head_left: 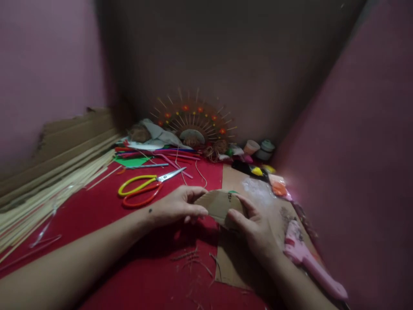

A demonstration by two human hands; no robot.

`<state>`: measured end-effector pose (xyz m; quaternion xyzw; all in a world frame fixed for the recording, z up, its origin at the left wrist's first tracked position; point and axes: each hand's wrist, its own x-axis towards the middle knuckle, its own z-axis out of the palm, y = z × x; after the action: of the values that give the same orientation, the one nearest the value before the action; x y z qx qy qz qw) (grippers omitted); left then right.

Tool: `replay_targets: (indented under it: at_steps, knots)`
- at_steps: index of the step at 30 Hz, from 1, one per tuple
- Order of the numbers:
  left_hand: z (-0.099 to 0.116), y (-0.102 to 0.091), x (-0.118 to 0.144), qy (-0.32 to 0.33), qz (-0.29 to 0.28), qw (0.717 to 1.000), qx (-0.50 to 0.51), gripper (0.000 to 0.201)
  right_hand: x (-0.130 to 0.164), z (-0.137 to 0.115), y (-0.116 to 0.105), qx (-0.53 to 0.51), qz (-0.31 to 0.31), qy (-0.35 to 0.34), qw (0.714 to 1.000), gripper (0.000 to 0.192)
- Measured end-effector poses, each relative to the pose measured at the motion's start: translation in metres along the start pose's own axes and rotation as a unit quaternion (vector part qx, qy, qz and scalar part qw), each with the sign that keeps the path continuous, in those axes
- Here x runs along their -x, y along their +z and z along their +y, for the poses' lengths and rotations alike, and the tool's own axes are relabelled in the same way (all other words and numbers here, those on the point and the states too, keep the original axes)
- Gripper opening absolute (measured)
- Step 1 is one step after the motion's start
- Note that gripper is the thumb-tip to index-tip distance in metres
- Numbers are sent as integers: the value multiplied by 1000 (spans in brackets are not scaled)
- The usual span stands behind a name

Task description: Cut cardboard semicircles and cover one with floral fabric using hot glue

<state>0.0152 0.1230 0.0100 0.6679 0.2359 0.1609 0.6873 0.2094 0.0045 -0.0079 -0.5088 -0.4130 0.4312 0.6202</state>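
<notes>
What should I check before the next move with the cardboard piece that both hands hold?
1. Left hand grips the cardboard piece at its left edge: ok.
2. Right hand grips its right edge: ok.
3. Piece lifted off the cardboard sheet: cannot tell.
4. Scissors lie apart from both hands, blades closed: ok.
5. Pink glue gun lies close beside the right wrist: not ok.
6. Red surface near the hands free of scraps: not ok, loose fibres lie there.

We see a brown cardboard piece [217, 205], yellow-and-orange-handled scissors [142, 189], a pink glue gun [309, 258] and the counter's red cloth [106, 215].
</notes>
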Motion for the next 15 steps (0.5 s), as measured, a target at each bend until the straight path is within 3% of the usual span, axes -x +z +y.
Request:
replay_targets:
  at_steps: [11, 15]
  knots:
    - [4, 7, 4, 5, 51, 998, -25, 32, 1, -9, -1, -40, -38, 48, 997, 31]
    - [5, 16, 6, 5, 51, 998, -46, 27, 2, -12, -2, -63, -120, 107, 985, 38]
